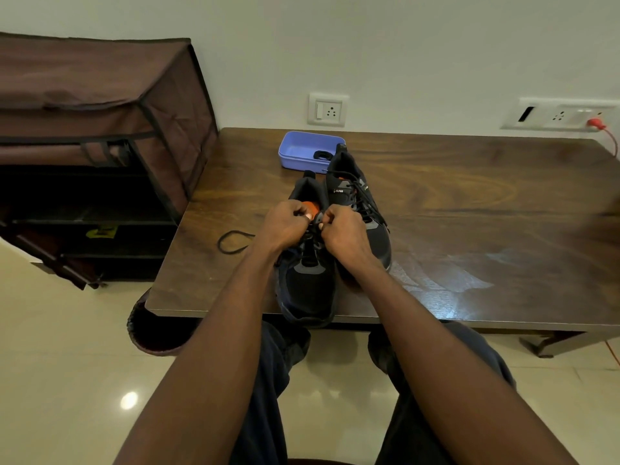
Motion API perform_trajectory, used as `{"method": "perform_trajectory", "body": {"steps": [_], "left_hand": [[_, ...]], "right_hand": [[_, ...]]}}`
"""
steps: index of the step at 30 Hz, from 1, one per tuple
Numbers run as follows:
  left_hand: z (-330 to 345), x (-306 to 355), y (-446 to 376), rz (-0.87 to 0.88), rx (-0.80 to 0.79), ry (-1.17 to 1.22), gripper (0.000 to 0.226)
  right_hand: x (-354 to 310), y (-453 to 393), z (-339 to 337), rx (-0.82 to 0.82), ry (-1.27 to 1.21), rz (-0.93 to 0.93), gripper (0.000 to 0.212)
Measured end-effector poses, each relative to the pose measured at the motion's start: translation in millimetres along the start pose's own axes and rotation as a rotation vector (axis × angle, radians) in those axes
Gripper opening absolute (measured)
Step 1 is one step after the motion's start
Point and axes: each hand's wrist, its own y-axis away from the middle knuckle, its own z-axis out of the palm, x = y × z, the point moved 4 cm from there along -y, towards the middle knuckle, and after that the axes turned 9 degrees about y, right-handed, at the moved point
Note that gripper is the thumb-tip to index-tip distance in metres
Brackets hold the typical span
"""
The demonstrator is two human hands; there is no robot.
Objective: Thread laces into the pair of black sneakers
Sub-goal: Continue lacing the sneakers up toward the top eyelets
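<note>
Sneakers sit side by side on the table (436,203); the near sneaker (307,283), toe toward the person for reach, has both hands, left hand (285,226) and right hand (344,231), apparently pinching its lace ends at the upper eyelets, while the far sneaker (360,199) looks laced

I read a home room | fabric-covered shoe rack (100,135) | wooden table (469,203) | wall sockets (328,109) | tiled floor (67,380)

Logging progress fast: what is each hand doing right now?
Left hand: pinching the lace at the near sneaker.
Right hand: pinching the same lace.
</note>
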Motion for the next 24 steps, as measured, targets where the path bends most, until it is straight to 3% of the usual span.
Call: {"method": "perform_trajectory", "body": {"steps": [8,16,20,24], "left_hand": [[5.3,-5.1,-9.5,0.042,-0.028,-0.122,0.029],[11.2,-9.0,-8.5,-0.073,0.046,0.013,0.009],[6.6,-14.5,-9.5,-0.107,0.093,0.169,0.016],[2.8,-8.4,-6.8,-0.053,0.047,0.097,0.023]], "right_hand": [[5.5,-2.6,2.7,-0.008,-0.004,0.013,0.011],[11.7,-2.8,3.4,0.012,-0.062,-0.023,0.019],[12.4,-1.1,2.5,0.001,-0.076,-0.014,0.019],[9.4,-5.6,-2.9,-0.020,-0.151,0.003,0.009]]}}
